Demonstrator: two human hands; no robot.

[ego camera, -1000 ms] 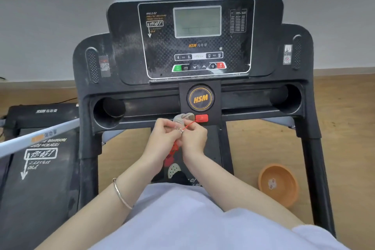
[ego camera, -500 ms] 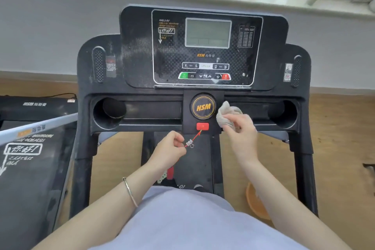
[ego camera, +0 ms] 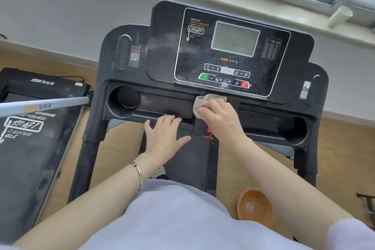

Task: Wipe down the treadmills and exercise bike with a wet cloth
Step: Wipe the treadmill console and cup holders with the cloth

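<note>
1. Head view: the cloth [ego camera: 206, 100] looked soft, light and limp, probably damp. I judge it is best kept bunched under the fingertips, not held by a corner.
2. The right hand [ego camera: 222, 122] gripped it with curled fingers [ego camera: 204, 110], and it lay against the middle of the treadmill [ego camera: 162, 50], just below the buttons.
3. The left hand [ego camera: 163, 138] rested flat on the tray edge, fingers spread, holding nothing.

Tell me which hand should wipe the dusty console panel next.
Right. The right hand grips the cloth just below the console panel; the left hand rests flat on the tray edge, holding nothing.
</note>
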